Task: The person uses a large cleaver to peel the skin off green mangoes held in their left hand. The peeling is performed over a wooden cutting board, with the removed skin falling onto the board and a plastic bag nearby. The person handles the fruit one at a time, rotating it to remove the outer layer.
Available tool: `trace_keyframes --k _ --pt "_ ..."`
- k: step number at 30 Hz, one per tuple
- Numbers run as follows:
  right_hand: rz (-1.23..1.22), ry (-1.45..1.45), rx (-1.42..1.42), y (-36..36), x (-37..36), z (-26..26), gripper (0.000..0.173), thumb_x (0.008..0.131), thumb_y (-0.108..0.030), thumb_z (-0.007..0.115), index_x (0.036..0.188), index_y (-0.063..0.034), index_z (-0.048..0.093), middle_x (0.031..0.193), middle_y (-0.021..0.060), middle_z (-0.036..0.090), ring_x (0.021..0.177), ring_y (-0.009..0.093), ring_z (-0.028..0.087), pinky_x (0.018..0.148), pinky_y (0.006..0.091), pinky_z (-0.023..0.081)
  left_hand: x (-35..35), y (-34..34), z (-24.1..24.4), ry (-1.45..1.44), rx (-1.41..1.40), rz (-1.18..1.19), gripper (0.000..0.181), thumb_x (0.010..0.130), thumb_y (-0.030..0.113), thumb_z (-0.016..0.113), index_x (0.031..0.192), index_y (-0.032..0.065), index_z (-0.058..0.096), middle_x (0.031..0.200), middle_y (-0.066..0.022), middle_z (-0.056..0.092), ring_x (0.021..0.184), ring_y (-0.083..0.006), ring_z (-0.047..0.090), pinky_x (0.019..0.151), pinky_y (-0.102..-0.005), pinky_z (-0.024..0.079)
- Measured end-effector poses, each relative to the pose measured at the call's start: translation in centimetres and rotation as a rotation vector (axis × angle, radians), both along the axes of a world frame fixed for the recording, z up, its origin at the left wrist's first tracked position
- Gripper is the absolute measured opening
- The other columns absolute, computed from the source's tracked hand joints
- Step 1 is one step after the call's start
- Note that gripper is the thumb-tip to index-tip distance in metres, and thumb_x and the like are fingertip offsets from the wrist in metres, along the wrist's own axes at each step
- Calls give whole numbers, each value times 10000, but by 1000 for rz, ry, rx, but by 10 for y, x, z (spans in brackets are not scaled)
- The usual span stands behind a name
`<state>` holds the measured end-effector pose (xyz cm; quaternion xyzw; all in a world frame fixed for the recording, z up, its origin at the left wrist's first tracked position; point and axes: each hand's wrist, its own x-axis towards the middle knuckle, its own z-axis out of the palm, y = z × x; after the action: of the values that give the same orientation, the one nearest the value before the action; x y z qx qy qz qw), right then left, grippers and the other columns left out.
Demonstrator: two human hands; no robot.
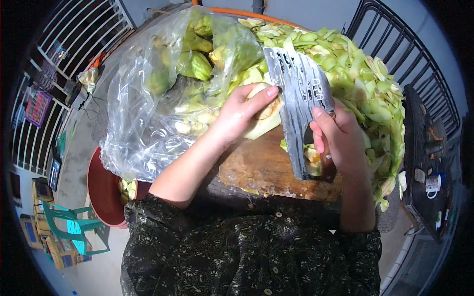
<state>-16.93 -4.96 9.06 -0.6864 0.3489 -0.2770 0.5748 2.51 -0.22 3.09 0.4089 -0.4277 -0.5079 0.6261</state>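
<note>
My left hand (240, 111) grips a peeled pale-green piece of chayote (263, 126), its brownish core facing the blade. In my right hand (342, 138) is a broad cleaver (296, 85), held by its wooden handle (327, 161). The wet, streaked blade stands tilted right beside the chayote; whether it touches cannot be told. Below both hands lies a worn wooden cutting board (255, 170), with a small cut scrap (313, 160) partly hidden behind the cleaver. A clear plastic bag (129, 114) with several green chayotes (194, 66) spreads to the left.
A large heap of green peelings (374, 92) rises behind and to the right of the board. At lower left stands a reddish-brown tub (105, 192) with pale cut pieces (127, 188) inside. Farther out are a teal plastic chair (74, 222) and a dark table (418, 185) bearing a mug (432, 185).
</note>
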Motion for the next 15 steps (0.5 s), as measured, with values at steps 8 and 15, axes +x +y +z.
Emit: trace_keyframes --k 8,15 --pt "-33 -129 93 3 9 -17 174 949 -179 468 942 -8 496 671 18 469 469 76 439 436 225 370 -7 4 10 232 19 10 368 930 290 546 1062 -52 570 951 -108 649 808 -135 627 718 -260 503" --pt "-82 -257 164 10 19 -31 192 951 -181 467 946 10 492 687 37 481 469 85 444 424 236 371 -13 5 8 388 32 45 365 936 270 531 1047 -75 572 960 -140 653 822 -162 640 738 -271 509"
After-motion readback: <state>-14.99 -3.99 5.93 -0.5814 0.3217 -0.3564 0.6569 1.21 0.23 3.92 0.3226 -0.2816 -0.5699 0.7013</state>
